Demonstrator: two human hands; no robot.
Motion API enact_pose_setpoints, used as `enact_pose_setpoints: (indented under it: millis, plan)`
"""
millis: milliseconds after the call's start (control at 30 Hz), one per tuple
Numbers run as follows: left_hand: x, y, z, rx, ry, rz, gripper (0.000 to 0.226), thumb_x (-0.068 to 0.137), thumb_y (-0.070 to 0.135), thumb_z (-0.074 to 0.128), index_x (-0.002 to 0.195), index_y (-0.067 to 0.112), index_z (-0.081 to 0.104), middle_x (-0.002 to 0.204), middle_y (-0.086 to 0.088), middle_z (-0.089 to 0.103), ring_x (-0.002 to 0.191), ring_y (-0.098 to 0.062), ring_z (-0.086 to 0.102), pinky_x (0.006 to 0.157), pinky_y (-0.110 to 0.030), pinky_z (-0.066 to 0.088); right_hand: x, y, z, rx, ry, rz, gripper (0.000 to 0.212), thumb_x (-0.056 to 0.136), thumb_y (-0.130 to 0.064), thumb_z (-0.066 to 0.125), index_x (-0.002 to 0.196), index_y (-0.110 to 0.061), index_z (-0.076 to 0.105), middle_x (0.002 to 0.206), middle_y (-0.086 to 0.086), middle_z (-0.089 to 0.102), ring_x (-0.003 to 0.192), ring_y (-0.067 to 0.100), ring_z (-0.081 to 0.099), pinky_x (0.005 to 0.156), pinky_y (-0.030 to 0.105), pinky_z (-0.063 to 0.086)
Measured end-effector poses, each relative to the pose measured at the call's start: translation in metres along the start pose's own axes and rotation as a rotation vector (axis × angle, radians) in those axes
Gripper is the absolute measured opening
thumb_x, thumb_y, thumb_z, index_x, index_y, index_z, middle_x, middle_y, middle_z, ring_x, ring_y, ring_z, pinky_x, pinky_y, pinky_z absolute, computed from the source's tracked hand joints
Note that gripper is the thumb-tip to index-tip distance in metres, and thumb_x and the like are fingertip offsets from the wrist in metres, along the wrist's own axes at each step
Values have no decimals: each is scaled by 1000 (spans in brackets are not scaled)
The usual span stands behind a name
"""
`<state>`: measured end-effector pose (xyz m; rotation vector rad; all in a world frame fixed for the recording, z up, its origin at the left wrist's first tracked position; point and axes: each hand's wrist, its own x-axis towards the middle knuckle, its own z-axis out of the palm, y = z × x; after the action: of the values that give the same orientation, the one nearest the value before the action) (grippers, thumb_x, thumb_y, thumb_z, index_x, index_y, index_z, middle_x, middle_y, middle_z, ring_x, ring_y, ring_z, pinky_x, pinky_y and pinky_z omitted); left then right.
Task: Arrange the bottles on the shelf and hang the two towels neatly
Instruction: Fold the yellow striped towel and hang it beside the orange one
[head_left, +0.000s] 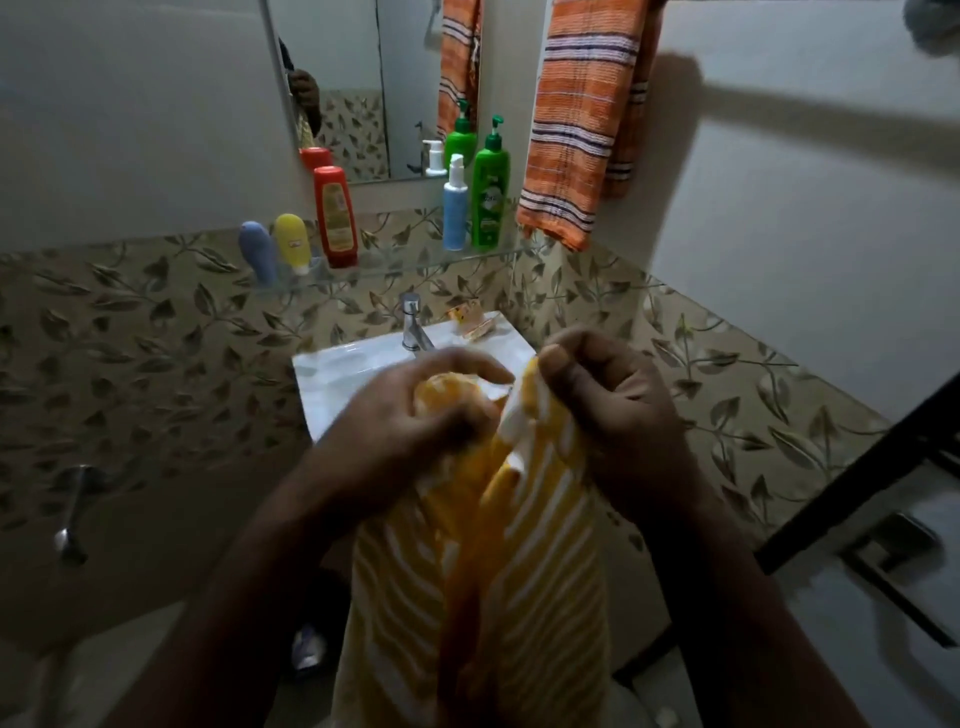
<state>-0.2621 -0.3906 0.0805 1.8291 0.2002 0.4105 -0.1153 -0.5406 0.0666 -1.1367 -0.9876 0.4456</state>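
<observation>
Evidently the bottles (335, 218) are lined up on the glass shelf (400, 266) and the orange towel (576, 119) hangs by the mirror (337, 62), so the second towel is the step in hand. The left hand (415, 415) grips the bunched top of the yellow striped towel (519, 571). The right hand (613, 410) pinches its edge just beside (both above the sink (332, 374)). Next it needs spreading flat and lifting up beside the orange one.

Glossy plastic bottles (335, 215); clear glass shelf (395, 260); woven cloth towels (574, 122); shiny metal tap (414, 321); glazed white sink (332, 374).
</observation>
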Motion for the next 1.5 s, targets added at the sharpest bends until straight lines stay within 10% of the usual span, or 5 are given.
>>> enact_pose_setpoints:
  millis: [433,767,1133,1367,1500]
  plan:
    - [6,-37,-6,-39,403,-31,23,85,46,78,85,23,76,92,-2,71,82,-16,69,73,-33,52,-31,66,-34,-193,-95,365,27,82,-42,81,69,-21,70,69,3,61,64,15,56,58,30,44]
    - [8,-59,34,187,-88,-20,44,78,43,87,118,36,71,109,7,75,104,-15,72,87,-47,61,-14,47,-19,-411,-42,0,42,88,-50,71,58,-25,58,54,-4,50,51,11,44,49,38,34]
    - [16,-54,0,79,692,51,23,100,25,69,78,23,68,70,14,66,64,-2,60,61,-22,50,-56,97,-45,-470,-30,411,66,69,-62,84,86,-1,68,84,25,68,76,46,67,65,61,54]
    - [10,-64,24,229,342,-20,34,80,56,77,110,41,71,114,23,69,102,-5,67,82,-32,57,-38,65,-44,-430,38,269,23,86,-48,77,93,-26,78,88,0,76,77,18,73,68,40,59]
    - [12,-58,37,196,2,78,48,94,26,77,139,34,63,137,18,66,84,-2,66,72,-14,48,-24,50,-33,-610,-56,56,10,93,-31,75,95,-22,79,88,-10,76,80,10,72,70,32,57]
